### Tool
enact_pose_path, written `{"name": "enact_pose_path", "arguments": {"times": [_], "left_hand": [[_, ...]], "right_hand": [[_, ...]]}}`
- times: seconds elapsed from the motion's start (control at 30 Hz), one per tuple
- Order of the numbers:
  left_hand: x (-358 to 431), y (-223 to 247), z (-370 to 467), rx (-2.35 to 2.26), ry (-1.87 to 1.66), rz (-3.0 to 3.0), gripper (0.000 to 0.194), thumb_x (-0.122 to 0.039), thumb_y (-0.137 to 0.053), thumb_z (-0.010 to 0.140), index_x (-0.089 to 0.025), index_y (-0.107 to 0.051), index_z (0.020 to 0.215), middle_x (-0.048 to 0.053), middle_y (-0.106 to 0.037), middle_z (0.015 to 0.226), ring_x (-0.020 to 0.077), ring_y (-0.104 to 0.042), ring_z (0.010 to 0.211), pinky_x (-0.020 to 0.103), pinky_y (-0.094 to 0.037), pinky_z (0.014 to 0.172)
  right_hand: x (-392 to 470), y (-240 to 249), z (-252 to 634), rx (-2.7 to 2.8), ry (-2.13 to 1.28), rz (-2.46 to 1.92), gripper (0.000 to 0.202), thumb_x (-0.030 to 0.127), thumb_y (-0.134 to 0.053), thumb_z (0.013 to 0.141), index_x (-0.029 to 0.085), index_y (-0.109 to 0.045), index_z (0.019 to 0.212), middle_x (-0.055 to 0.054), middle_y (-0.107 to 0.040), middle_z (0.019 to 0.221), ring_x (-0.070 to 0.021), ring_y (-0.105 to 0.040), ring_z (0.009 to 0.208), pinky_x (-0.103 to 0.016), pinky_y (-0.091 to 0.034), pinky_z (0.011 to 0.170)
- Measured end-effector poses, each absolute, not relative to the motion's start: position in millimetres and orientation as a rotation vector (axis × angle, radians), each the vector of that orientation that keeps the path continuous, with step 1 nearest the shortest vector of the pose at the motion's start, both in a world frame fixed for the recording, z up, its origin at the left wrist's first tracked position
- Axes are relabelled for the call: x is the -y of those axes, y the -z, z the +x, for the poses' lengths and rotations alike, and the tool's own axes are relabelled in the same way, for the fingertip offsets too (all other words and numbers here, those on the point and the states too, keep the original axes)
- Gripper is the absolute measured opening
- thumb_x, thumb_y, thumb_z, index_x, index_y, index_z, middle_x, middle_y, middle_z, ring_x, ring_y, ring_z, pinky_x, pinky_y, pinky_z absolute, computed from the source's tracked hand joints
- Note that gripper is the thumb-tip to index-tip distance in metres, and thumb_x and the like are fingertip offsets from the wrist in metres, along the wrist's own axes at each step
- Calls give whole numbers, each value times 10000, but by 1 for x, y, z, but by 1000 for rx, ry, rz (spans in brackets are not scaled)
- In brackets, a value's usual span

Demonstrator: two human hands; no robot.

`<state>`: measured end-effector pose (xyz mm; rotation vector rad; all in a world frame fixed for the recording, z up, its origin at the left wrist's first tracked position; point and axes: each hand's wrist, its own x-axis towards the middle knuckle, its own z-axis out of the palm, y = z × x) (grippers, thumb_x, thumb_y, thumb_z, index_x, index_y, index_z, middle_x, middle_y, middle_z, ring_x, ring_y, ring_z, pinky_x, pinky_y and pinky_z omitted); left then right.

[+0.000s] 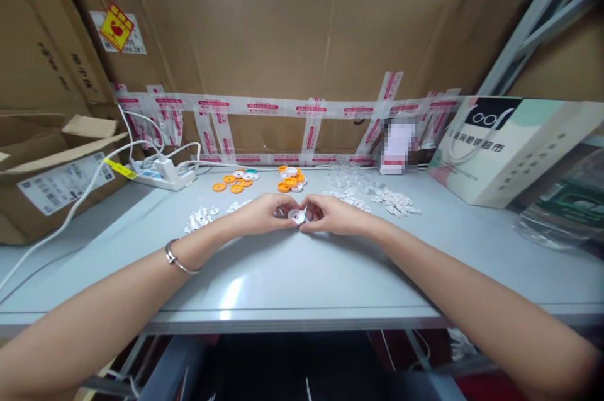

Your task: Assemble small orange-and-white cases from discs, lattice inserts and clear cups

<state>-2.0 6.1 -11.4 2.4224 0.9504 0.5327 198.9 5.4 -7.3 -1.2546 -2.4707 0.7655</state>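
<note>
a small white round piece (297,216) is grasped between the fingers (282,200) of the left hand (264,212) and the right hand (334,214), over the middle of the tabletop (297,281). behind it, orange and white discs (229,180) are laid out in two groups; small white parts (199,219) are heaped to the left.

Disc (297,217) smooth plastic; tabletop (302,281) glossy; bracelet (170,254) shiny metal.

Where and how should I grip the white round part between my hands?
Take the white round part by its outer rim, probably best from both sides: your left hand and right hand flank it, and its hollow, dish-like front faces you, so that leaves the middle uncovered.
</note>
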Motion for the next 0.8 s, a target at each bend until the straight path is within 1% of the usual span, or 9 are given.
{"name": "enact_pose_path", "arguments": {"times": [0.2,0.3,0.5,0.63,0.8], "left_hand": [[-6,17,0,-947,-528,2426,230,-295,-572,772,-179,-604,969,19,-639,905,126,-557,787,218,-418,689],[-9,21,0,-960,-540,2472,261,-314,-576,767,-178,-601,989,26,-638,918,135,-559,800,225,-420,690],[-10,21,-1,-1004,-529,2512,328,-407,-563,769,-171,-604,992,45,-628,917,153,-555,810,236,-421,680],[-7,19,0,-1033,-543,2476,359,-469,-540,771,-170,-609,958,42,-632,896,152,-558,788,239,-422,669],[-8,18,0,-1036,-533,2501,299,-418,-533,785,-168,-614,928,35,-639,856,145,-557,757,235,-418,657]], "right_hand": [[-5,5,200,2493,-725,-1294,283,349,-622,675,174,-550,886,5,-569,772,-105,-501,650,-199,-348,544],[-5,5,199,2494,-722,-1296,288,356,-627,674,175,-555,887,8,-566,760,-104,-502,647,-201,-353,549],[-6,8,198,2451,-731,-1238,329,423,-606,705,170,-569,913,-5,-574,749,-112,-505,650,-209,-351,551],[-8,11,198,2421,-754,-1242,306,421,-605,712,166,-581,879,-9,-580,732,-114,-503,643,-212,-350,551],[-9,13,198,2405,-739,-1233,247,374,-594,724,168,-589,860,-5,-576,734,-110,-510,654,-210,-357,561]]}}
